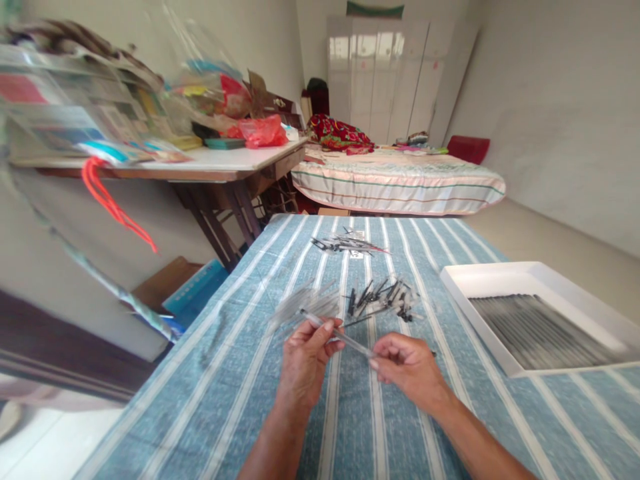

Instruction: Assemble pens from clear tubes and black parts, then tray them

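A clear pen barrel (pixel 353 343) slants between my two hands above the striped cloth. My left hand (pixel 311 343) pinches it near its upper left end, thumb on top. At the lower right end, the fingers of my right hand (pixel 403 363) are closed on it; whether they also hold a small part is hidden. Just beyond my left hand lies a blurred pile of clear barrels (pixel 300 303). To its right is a heap of black and clear pen caps (pixel 385 299). Farther off, thin refills (pixel 350 244) lie in a loose bunch.
A white box (pixel 493 270) on the right holds a row of dark-looking pens (pixel 537 331). The blue striped tablecloth (pixel 240 413) covers the table. A cluttered side desk (pixel 225 165) stands at the left, and a bed (pixel 400 180) lies beyond the table.
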Demonstrator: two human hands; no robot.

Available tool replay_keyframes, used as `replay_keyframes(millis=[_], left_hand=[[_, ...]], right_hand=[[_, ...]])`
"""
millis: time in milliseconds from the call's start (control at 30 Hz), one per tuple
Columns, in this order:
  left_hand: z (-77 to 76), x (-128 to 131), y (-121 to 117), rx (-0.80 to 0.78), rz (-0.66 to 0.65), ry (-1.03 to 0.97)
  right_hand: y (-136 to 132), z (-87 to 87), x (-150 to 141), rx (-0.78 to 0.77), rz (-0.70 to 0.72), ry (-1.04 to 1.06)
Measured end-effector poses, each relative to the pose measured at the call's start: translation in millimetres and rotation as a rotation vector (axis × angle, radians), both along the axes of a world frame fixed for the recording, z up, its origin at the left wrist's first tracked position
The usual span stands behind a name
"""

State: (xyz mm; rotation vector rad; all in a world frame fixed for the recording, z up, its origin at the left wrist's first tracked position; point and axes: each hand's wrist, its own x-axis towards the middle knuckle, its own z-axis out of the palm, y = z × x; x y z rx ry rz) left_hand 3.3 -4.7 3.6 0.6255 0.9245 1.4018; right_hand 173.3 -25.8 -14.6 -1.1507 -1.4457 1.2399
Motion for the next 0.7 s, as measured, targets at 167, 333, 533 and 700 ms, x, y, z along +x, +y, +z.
replay_keyframes(millis=[167, 333, 533, 700], left_hand=[[-3.0, 2, -1, -0.014, -0.027, 0.013], [-4.6, -1, -1, -0.049, -0.067, 0.06], [-3.1, -2, -2, -0.113, -0.099, 0.117], [-1.2, 2, -4, -0.126, -0.079, 0.168]], right_hand=[[-1, -2.8, -9, 0.001, -0.051, 0.006], [-1, -10.4, -9, 0.04, -0.087, -0.006], [-2, -13.8, -7, 0.055, -0.088, -0.021], [-3, -12.8, -7, -0.011, -0.062, 0.021]])
